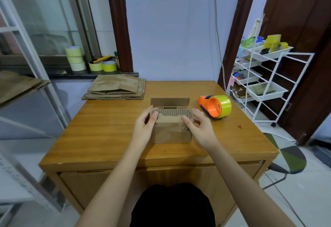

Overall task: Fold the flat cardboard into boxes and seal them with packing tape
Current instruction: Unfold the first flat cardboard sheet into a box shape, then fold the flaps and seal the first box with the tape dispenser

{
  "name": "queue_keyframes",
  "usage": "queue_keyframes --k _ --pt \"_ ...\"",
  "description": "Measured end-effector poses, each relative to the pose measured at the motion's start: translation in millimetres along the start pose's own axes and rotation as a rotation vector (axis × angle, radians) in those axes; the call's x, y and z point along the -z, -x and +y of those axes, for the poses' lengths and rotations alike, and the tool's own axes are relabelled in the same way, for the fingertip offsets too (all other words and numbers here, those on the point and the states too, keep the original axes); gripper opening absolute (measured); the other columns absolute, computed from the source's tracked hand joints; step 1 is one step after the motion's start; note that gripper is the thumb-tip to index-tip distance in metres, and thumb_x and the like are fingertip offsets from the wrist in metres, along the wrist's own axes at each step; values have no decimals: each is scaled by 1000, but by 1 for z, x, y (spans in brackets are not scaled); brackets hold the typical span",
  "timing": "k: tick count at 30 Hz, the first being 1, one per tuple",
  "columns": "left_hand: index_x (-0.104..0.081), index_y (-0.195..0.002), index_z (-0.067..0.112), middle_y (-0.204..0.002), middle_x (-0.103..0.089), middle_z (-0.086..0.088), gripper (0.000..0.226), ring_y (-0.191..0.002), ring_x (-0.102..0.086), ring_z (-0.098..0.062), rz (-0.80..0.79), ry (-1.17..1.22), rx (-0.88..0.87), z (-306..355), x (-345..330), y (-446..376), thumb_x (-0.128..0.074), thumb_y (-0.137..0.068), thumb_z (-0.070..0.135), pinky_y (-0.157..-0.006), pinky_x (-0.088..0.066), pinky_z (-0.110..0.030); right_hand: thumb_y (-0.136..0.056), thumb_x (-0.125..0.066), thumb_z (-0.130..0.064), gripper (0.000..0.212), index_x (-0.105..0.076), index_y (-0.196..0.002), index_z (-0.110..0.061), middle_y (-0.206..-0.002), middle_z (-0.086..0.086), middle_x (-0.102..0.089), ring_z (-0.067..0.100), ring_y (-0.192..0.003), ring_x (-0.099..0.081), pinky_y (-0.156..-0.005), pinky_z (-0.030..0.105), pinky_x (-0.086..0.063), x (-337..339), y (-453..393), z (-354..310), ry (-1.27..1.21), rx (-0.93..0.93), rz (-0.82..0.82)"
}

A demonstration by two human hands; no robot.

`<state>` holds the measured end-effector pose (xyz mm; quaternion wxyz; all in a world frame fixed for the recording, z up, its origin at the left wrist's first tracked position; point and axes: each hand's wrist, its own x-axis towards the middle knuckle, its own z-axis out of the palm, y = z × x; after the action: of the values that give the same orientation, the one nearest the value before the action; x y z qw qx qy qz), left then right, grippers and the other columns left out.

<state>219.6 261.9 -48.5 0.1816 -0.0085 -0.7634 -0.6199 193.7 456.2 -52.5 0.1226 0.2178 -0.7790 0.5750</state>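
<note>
A small brown cardboard box (171, 132) stands in the middle of the wooden table (107, 128). Its far flap stands upright and its near flap is bent inward over the opening. My left hand (145, 126) grips the box's left top corner, thumb on the near flap. My right hand (198, 124) grips the right top corner the same way. An orange tape dispenser (215, 107) with a yellow-green roll sits to the right of the box, apart from it. A stack of flat cardboard (116, 88) lies at the table's far left corner.
Several tape rolls (76, 58) and a yellow utility knife (100, 59) sit on the window ledge at the back left. A white wire cart (265, 79) with trays stands right of the table. A chair (288, 158) is at the near right.
</note>
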Motion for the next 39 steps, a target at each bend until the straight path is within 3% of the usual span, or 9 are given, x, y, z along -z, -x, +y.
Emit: queue_keyframes --k 5,9,13,17,22,26,33,36,39 --pt "-54 -106 22 -120 -55 2 25 -120 -48 -13 196 20 -23 0 -7 -2 -59 -90 4 -109 -36 -32 -87 -69 -15 71 -28 -145 -18 -145 -4 -36 2 -126 -43 -97 19 -43 -4 -1 0 -40 -88 127" --pt "-37 -140 18 -143 -33 3 55 -133 -28 -5 217 -46 -126 0 -14 -5 -53 -92 -2 -113 -19 -19 -88 -64 -6 87 -7 -152 -25 -152 -15 -20 3 -140 -24 -108 23 -32 -4 -9 -5 -27 -48 63" --pt "-21 -150 21 -158 -17 4 68 -143 -13 -7 135 -323 -275 -5 -12 -10 -45 -92 -5 -118 -11 -31 -88 -60 -2 92 0 -151 -29 -154 -10 -27 0 -138 -28 -111 24 -29 -5 -14 -5 -42 -36 24" --pt "-58 -125 17 -150 -35 3 36 -138 -29 -18 103 -424 -279 -14 -9 -10 -39 -96 9 -116 -22 -44 -86 -60 -2 83 -13 -148 -31 -139 -5 -47 3 -130 -40 -111 28 -30 -6 -13 -1 -49 -31 36" --pt "-59 -121 13 -116 -56 8 45 -113 -51 -11 168 -383 -337 -18 -8 0 -28 -94 32 -99 -43 -36 -89 -53 -39 34 -58 -119 -23 -127 -8 -56 10 -125 -47 -109 44 -36 -6 -4 20 70 78 74" --pt "-66 -109 11 -118 -54 8 40 -123 -46 -10 137 -282 -286 -22 -8 -3 -33 -96 29 -105 -36 -31 -92 -42 -48 39 -57 -123 -30 -134 -15 -51 7 -129 -42 -111 38 -33 -6 -1 25 155 96 70" --pt "-64 -120 14 -126 -54 -2 52 -130 -42 -15 54 -486 -357 -26 -2 -3 -29 -95 44 -104 -34 -33 -93 -38 -47 50 -57 -130 -18 -134 -12 -52 11 -127 -43 -107 37 -35 11 -5 17 409 185 50" --pt "-64 -121 16 -129 -54 -2 53 -131 -41 -15 51 -501 -333 -22 -9 -4 -29 -95 45 -104 -35 -34 -92 -52 -30 47 -52 -133 -10 -136 4 -54 20 -129 -46 -107 35 -35 35 -5 23 475 238 243" --pt "-65 -121 16 -130 -54 -2 48 -131 -41 -16 57 -496 -307 -18 -20 -7 -32 -97 41 -106 -37 -39 -82 -67 -12 65 -39 -140 -5 -138 15 -48 30 -130 -40 -105 37 -34 65 -10 36 562 -74 468"
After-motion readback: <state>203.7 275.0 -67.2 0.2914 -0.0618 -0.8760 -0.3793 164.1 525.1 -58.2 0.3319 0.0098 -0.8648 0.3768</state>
